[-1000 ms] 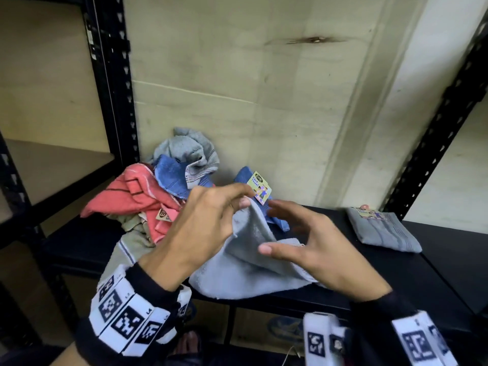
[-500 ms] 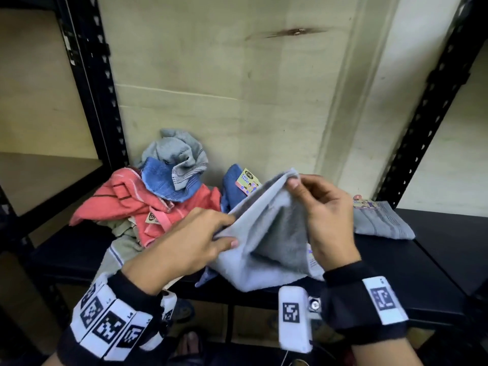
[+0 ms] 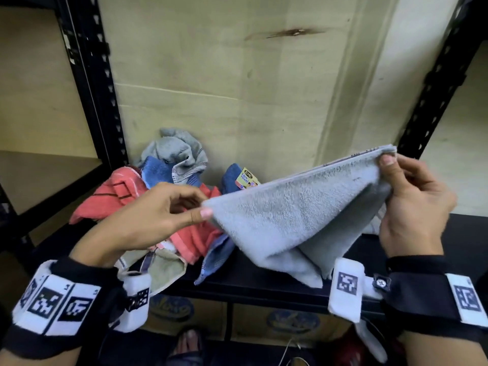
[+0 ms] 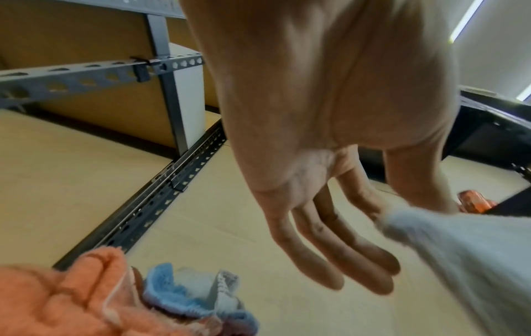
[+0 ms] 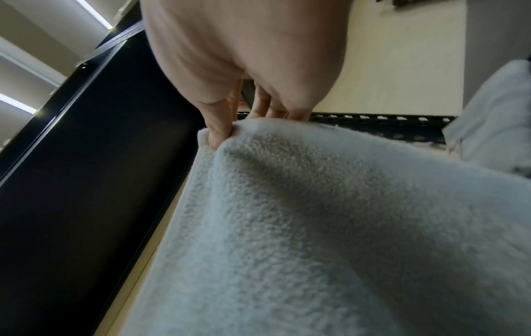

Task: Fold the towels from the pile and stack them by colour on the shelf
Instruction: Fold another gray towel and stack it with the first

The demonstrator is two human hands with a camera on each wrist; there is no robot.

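Observation:
A light grey towel (image 3: pixel 290 217) hangs stretched between my two hands above the black shelf (image 3: pixel 264 281). My left hand (image 3: pixel 158 215) pinches its left corner between thumb and forefinger, the other fingers straight in the left wrist view (image 4: pixel 344 261). My right hand (image 3: pixel 412 199) pinches the raised right corner, seen close up as grey towel (image 5: pixel 330 227) in the right wrist view. Behind the left hand lies the pile (image 3: pixel 163 180): red striped, blue, grey and beige towels. The folded grey towel on the right is mostly hidden behind the held one.
Black perforated uprights (image 3: pixel 89 83) stand at left and right (image 3: pixel 433 83) of the bay, with a plywood back wall (image 3: pixel 237 88). A lower wooden shelf (image 3: pixel 39 175) sits at far left. Cardboard boxes (image 3: pixel 264 318) and a foot are below the shelf.
The hands have drawn apart: the right hand carried its corner up and to the right, the left kept its corner, and the towel now hangs spread off the shelf.

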